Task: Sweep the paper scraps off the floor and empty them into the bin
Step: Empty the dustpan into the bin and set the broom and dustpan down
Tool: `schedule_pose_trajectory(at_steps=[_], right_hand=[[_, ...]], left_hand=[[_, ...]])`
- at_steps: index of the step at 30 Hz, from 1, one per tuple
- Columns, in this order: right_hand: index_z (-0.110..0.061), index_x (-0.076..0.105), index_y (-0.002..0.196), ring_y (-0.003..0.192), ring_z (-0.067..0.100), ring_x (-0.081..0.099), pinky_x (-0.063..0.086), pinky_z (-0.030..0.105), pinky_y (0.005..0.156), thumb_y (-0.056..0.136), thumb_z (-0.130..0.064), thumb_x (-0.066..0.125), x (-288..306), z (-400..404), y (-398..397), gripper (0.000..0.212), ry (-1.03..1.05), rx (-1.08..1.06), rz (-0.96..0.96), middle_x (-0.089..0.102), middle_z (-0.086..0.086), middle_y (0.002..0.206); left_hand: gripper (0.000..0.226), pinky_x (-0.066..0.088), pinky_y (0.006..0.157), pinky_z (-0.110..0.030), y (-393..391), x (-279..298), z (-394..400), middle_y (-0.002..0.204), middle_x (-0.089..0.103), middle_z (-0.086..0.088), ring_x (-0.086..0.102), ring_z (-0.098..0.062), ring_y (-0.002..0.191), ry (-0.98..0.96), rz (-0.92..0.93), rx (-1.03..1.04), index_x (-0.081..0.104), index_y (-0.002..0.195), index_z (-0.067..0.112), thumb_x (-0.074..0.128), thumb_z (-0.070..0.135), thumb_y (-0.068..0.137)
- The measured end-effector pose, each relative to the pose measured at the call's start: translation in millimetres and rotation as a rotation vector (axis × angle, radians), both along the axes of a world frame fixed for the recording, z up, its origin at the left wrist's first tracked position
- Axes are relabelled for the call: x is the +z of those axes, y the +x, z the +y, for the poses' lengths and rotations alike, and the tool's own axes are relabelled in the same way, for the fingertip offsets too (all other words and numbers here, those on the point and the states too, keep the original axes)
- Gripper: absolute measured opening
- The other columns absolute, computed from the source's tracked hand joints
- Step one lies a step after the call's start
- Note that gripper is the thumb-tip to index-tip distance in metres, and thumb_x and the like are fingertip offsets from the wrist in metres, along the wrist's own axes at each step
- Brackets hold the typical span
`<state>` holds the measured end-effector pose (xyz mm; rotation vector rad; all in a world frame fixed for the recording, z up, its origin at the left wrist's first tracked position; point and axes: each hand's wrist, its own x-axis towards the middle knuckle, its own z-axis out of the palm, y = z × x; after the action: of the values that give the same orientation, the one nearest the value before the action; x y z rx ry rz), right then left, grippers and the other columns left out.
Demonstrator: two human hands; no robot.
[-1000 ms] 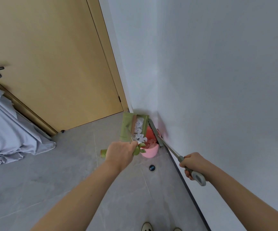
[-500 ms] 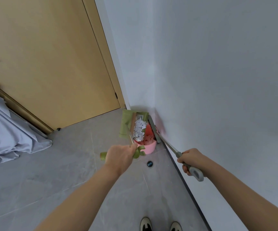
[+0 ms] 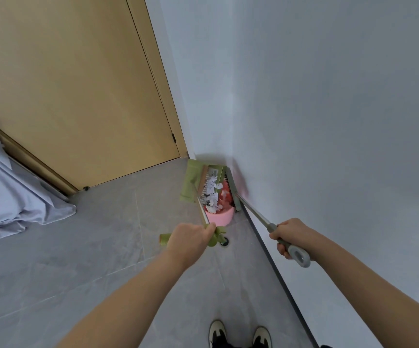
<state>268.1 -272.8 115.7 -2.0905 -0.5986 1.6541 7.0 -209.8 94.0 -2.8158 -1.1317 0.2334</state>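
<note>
A pink bin (image 3: 220, 216) stands in the corner where two white walls meet. Tipped over it is a green dustpan (image 3: 191, 180), and white paper scraps (image 3: 211, 190) lie at its mouth and in the bin. My left hand (image 3: 189, 239) grips the dustpan's long green handle (image 3: 164, 240). My right hand (image 3: 289, 236) grips the grey handle (image 3: 297, 254) of a broom. Its metal shaft runs up to the grey broom head (image 3: 232, 188), which leans against the wall right behind the bin.
A tan wooden door (image 3: 72, 91) fills the upper left. Grey bedding (image 3: 10, 192) hangs down at the left edge. A small dark round thing (image 3: 224, 241) sits on the grey tiled floor near the bin. My two shoes (image 3: 238, 334) show at the bottom.
The view has tilted down, so both shoes now show. The scraps have slid down the tipped dustpan toward the bin. Both hands keep their grips.
</note>
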Motion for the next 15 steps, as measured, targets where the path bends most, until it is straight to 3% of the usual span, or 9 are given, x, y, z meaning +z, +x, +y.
schedule_pose_trajectory(at_steps=[5,15], right_hand=[[-0.003,0.052,0.097,0.043,0.018,0.047,0.043,0.023,0.042,0.088,0.003,0.051,-1,-4,-1,0.01,-0.006,-0.018,0.013,0.048,0.015,0.07],[-0.001,0.053,0.1,0.045,0.017,0.049,0.043,0.023,0.042,0.089,0.002,0.051,-3,-6,-1,0.012,-0.006,-0.049,0.035,0.05,0.015,0.072]], left_hand=[[0.051,0.015,0.037,-0.018,-4,3,0,0.043,0.051,0.007,0.041,-0.015,0.027,0.03,-0.048,0.037,0.077,0.094,0.021,0.093,0.011,0.047],[0.061,0.014,0.041,-0.017,-10,17,-3,0.046,0.054,0.005,0.042,-0.017,0.028,0.103,-0.061,0.012,0.078,0.101,0.016,0.092,0.006,0.043]])
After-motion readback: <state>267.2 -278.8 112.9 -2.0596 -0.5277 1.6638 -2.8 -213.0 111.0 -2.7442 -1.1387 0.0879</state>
